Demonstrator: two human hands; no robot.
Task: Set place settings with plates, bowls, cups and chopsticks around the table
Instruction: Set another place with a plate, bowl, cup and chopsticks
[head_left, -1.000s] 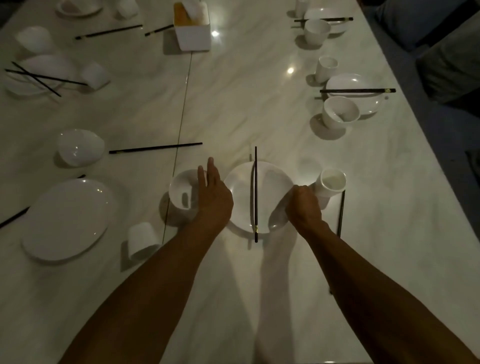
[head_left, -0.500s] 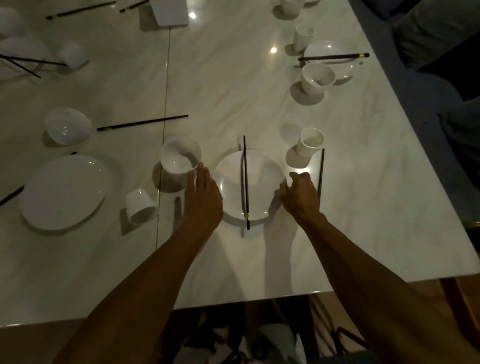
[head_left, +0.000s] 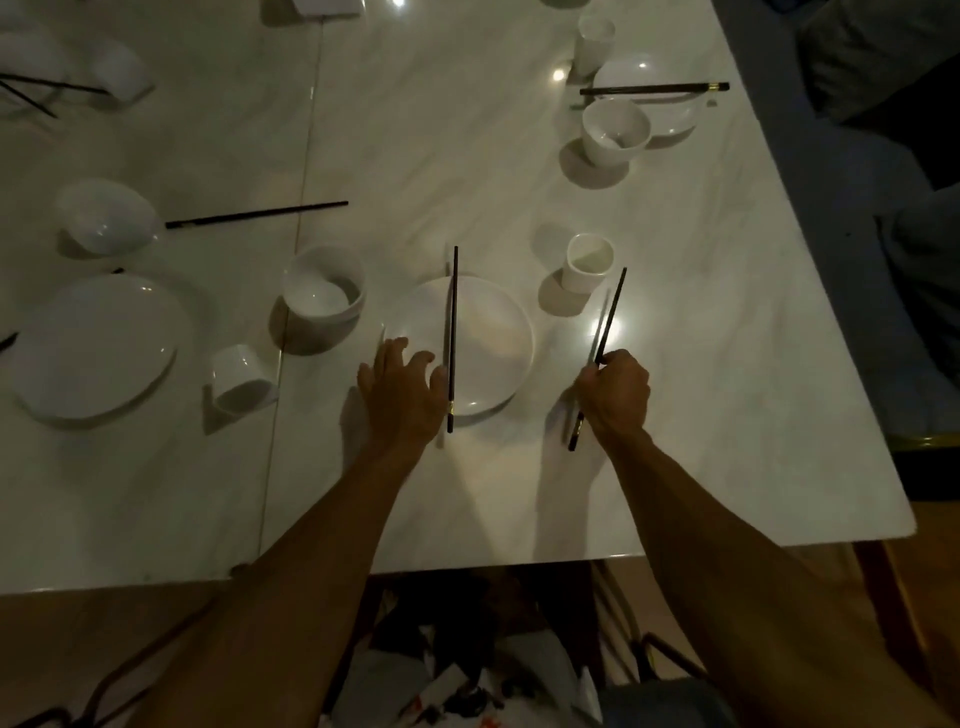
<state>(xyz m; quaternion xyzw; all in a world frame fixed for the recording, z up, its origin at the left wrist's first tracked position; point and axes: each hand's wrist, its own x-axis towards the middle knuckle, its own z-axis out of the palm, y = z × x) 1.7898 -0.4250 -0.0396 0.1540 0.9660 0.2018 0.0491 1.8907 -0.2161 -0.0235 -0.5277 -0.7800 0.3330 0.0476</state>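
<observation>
A white plate (head_left: 488, 343) lies in front of me on the marble table (head_left: 701, 415), with one black chopstick (head_left: 453, 322) laid across its left part. My left hand (head_left: 402, 395) hovers over the plate's left rim with fingers spread and loosely bent, holding nothing. My right hand (head_left: 615, 395) grips a second black chopstick (head_left: 610, 317) lifted at a slant to the right of the plate. A white cup (head_left: 587, 262) stands beyond the plate on the right, a white bowl (head_left: 324, 293) on the left.
To the left lie a large plate (head_left: 98, 348), a tipped cup (head_left: 241, 379), a tilted bowl (head_left: 106, 215) and a loose chopstick (head_left: 257, 214). A laid setting with bowl (head_left: 615, 130) and chopsticks (head_left: 654, 89) sits far right. The table's edge runs close below my wrists.
My right hand has picked the chopstick up from beside the cup and holds it slanted. My left hand has drawn back from the bowl to the plate's left rim.
</observation>
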